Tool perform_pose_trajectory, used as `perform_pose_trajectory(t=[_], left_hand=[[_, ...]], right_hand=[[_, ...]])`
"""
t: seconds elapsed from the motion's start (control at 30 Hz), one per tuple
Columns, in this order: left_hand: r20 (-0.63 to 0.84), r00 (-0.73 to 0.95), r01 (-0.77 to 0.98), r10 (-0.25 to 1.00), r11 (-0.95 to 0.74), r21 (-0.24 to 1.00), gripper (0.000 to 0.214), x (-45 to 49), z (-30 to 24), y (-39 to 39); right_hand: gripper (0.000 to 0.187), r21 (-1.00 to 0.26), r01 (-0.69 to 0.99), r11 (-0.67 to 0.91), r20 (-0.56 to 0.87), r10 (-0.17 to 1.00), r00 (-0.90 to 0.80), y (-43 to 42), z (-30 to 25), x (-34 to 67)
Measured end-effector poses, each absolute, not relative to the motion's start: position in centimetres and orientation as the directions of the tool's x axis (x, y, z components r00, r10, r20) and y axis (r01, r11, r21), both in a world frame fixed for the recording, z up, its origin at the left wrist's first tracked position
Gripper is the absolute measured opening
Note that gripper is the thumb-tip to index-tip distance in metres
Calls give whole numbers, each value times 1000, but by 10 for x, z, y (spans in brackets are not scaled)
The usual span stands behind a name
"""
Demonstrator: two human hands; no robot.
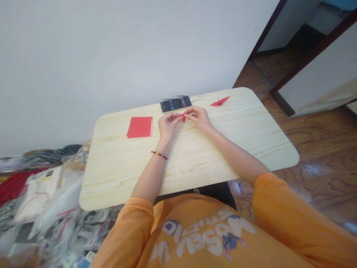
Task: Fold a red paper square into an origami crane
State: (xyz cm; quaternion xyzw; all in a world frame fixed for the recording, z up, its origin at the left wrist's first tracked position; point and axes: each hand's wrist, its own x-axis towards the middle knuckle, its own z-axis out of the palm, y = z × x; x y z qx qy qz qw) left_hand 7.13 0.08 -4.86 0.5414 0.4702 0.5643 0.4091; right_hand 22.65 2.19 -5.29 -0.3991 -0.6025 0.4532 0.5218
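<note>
Between my hands, just above the middle of the table, is a small folded piece of red paper (183, 118). My left hand (167, 124) pinches it from the left, and my right hand (198, 116) pinches it from the right. Fingers cover much of the paper, so its exact folds are hidden. To the left lies a stack of square red paper (140, 127). Over on the right, a finished red paper crane (220, 101) with spread wings rests near the table's back edge.
A phone (176, 104) showing a timer lies behind my hands, with a cable at its right end. The pale wooden table (117, 178) has rounded corners and stands against a white wall. Plastic bags and clothes (55, 201) are heaped on the left.
</note>
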Motion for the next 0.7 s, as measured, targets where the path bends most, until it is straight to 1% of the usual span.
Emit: perform_pose_trajectory(t=[0.27,0.57,0.63,0.7], left_hand=[[186,-77,-10,979,-188,982,16,71,-50,2],[90,-59,-249,994,-101,963,31,74,-55,5],[73,-45,-248,996,-82,965,32,74,-57,6],[82,-49,-186,995,-90,978,30,73,-57,6]], right_hand=[[22,-961,8,276,272,952,-139,20,-52,226],[30,-971,-63,228,235,965,-117,22,-54,223],[29,-972,-50,229,233,967,-105,23,-55,224],[27,-969,-16,245,246,964,-97,23,-55,225]])
